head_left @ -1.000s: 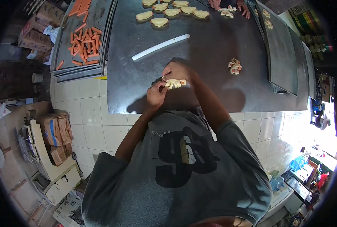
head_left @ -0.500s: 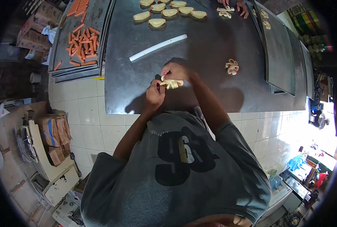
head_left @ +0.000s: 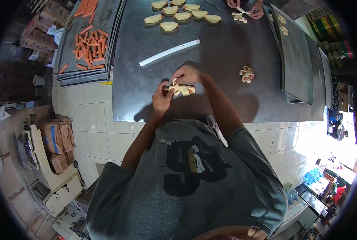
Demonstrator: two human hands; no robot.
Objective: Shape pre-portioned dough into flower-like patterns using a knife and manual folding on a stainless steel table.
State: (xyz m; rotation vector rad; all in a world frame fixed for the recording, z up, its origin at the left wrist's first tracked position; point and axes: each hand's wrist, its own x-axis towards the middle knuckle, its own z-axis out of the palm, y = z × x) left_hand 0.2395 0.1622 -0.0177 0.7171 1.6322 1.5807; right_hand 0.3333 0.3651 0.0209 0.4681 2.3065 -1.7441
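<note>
Both of my hands work on a cut piece of pale dough with pink filling (head_left: 185, 90) near the steel table's front edge (head_left: 226, 117). My left hand (head_left: 161, 99) grips its left end between thumb and fingers. Above it, my right hand (head_left: 188, 75) pinches a raised strip of the same dough. A white rod (head_left: 169, 53) lies beyond my hands. To their right sits a flower-shaped dough piece (head_left: 246, 74) with pink slices.
Pale filled dough pieces (head_left: 182, 16) lie at the back, near a co-worker's hands (head_left: 256, 10) handling another cut piece (head_left: 239, 18). Stacked trays with orange sausages (head_left: 90, 48) stand left; more metal trays (head_left: 296, 64) lean over the right side.
My left fingers have come up higher on the dough, and the strip under my right fingers now stands raised. The co-worker's fingers have closed in on their piece, spreading it.
</note>
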